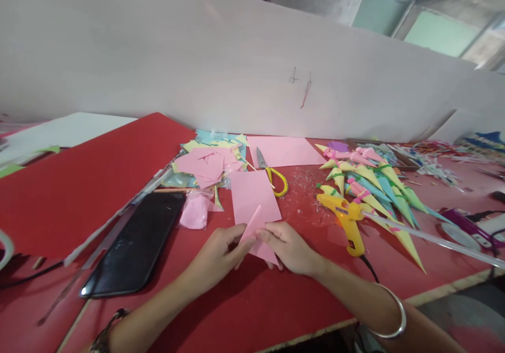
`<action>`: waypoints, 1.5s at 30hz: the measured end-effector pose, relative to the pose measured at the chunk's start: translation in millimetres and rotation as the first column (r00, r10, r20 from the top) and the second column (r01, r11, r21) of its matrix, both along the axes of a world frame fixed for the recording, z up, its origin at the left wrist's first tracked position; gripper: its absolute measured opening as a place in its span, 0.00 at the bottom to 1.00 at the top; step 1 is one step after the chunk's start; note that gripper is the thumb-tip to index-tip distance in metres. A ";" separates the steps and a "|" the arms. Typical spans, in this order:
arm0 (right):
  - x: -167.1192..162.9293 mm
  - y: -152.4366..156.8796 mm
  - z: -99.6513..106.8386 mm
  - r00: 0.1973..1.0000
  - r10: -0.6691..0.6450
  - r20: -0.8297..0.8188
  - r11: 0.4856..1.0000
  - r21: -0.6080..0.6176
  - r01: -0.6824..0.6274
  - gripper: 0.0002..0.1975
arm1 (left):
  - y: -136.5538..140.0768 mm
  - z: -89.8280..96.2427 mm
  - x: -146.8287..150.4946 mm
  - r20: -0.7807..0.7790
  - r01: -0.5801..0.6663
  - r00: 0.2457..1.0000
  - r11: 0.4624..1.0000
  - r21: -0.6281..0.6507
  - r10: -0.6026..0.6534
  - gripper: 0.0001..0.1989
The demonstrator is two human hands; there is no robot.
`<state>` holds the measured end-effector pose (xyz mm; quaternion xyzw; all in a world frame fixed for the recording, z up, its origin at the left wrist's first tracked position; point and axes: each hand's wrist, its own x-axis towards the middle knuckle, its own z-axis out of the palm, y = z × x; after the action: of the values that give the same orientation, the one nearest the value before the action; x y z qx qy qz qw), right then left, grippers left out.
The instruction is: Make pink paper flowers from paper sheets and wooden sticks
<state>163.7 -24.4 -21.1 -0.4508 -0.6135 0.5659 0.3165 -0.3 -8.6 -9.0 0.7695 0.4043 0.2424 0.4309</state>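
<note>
Head camera: left hand (223, 246) and right hand (292, 248) pinch folded paper (254, 227), long axis and tip forward.

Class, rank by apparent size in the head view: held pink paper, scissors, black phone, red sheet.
1. Red sheet
2. Black phone
3. Held pink paper and scissors: too alike to rank; paper partly covered.
</note>
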 end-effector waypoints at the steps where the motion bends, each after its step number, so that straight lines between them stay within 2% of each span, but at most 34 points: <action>1: -0.4 0.2 -0.1 1.000 -0.006 -0.010 1.000 0.002 0.006 0.18 | 0.3 -0.5 -0.2 -0.004 0.010 1.000 1.000 -0.002 -0.010 0.16; 4: -1.7 1.1 0.4 0.999 -0.039 -0.031 0.999 -0.008 0.039 0.18 | 0.8 -1.1 -0.8 -0.011 0.014 1.000 0.999 -0.052 -0.014 0.18; 10: -0.6 2.0 3.4 0.998 -0.057 -0.028 0.998 0.022 0.058 0.16 | -1.1 0.3 -1.1 0.060 -0.061 0.996 0.983 -0.172 0.072 0.17; 17: 0.9 1.3 0.9 0.998 -0.053 -0.034 0.997 0.052 0.054 0.16 | -4.0 -0.8 -0.2 0.085 -0.059 0.994 0.983 -0.176 0.075 0.17; 21: -0.1 2.4 1.3 0.983 -0.097 -0.154 0.990 0.089 0.112 0.10 | -2.3 0.4 -0.5 0.091 -0.102 0.988 0.974 -0.201 0.122 0.18; 22: 0.3 2.2 2.3 0.975 -0.098 -0.199 0.987 0.106 0.121 0.11 | -1.7 1.3 -0.6 0.093 -0.125 0.985 0.968 -0.217 0.148 0.18; 24: 1.9 1.0 4.9 0.966 -0.061 -0.252 0.979 0.175 0.108 0.21 | -0.2 3.2 -0.9 0.091 -0.170 0.977 0.958 -0.231 0.196 0.18; 27: 4.7 -2.1 8.4 0.983 0.049 -0.178 0.957 0.291 0.005 0.30 | 1.8 5.0 -1.5 0.079 -0.213 0.969 0.950 -0.228 0.236 0.17; 30: 5.6 -3.6 10.4 0.993 0.101 -0.064 0.929 0.362 -0.072 0.27 | 2.9 5.3 -1.7 0.076 -0.237 0.963 0.945 -0.227 0.260 0.16; 33: 4.9 -2.1 11.4 0.998 0.057 -0.012 0.899 0.436 -0.046 0.21 | 2.8 5.1 -1.8 0.097 -0.240 0.960 0.948 -0.209 0.264 0.17; 36: 4.6 -0.2 12.8 1.000 0.027 0.008 0.889 0.456 -0.028 0.14 | 2.4 4.7 -1.7 0.105 -0.235 0.960 0.952 -0.196 0.259 0.17; 41: 5.0 -1.6 14.5 0.997 0.029 0.071 0.872 0.485 -0.060 0.22 | 1.9 3.9 -1.8 0.119 -0.246 0.955 0.950 -0.191 0.272 0.17; 45: 3.8 -1.3 12.5 0.998 -0.036 0.053 0.864 0.504 0.005 0.15 | 1.4 4.0 -1.6 0.098 -0.248 0.959 0.955 -0.162 0.266 0.17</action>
<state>167.5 -25.6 -8.6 -0.3762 -0.7442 0.3691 0.4104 -1.9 -7.2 -5.1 0.6602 0.4917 0.3110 0.4750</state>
